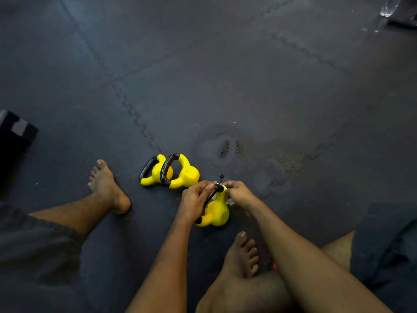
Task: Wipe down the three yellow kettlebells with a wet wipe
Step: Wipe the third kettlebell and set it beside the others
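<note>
Left hand (195, 201) grips the kettlebell (217, 212) handle; right hand (239, 193) pinches a wipe (230, 201); the kettlebell lies tilted, handle pointing away.

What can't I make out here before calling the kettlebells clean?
Head view:
- Wipe: mostly hidden under the right hand; only white scraps show.
- Held kettlebell: handle largely covered by the left hand.
- Left kettlebell: partly behind the middle kettlebell.
- Dirt or wetness on any of them: too dim and small to tell.
- Clear bottle: cut off by the top right edge.
</note>
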`<act>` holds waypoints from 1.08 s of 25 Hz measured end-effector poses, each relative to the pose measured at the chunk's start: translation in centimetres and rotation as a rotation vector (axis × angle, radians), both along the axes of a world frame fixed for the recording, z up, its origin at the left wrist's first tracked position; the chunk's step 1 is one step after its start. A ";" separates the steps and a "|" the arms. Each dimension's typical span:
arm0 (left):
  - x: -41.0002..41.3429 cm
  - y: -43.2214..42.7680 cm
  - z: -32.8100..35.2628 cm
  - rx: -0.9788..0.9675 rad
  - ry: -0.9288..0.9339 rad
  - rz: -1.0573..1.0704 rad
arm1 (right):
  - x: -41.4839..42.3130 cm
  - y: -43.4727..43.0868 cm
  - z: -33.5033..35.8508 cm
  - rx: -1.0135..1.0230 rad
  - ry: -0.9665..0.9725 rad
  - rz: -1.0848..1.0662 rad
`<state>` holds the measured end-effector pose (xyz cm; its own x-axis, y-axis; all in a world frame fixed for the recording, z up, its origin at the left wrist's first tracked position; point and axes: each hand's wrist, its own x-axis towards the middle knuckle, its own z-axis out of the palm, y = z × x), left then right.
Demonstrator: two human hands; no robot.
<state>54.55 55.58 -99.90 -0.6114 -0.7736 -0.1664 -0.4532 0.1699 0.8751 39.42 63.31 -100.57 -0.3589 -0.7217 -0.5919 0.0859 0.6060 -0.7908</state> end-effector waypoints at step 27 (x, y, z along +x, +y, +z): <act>-1.5 0.5 1.1 -0.136 -0.158 0.060 | 6.1 3.0 -0.6 -0.152 0.743 -0.109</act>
<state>53.05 56.05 -98.84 -0.5385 -0.8295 -0.1482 -0.5956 0.2503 0.7632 45.52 66.34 -101.14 -0.6979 -0.7133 -0.0644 -0.4477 0.5047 -0.7381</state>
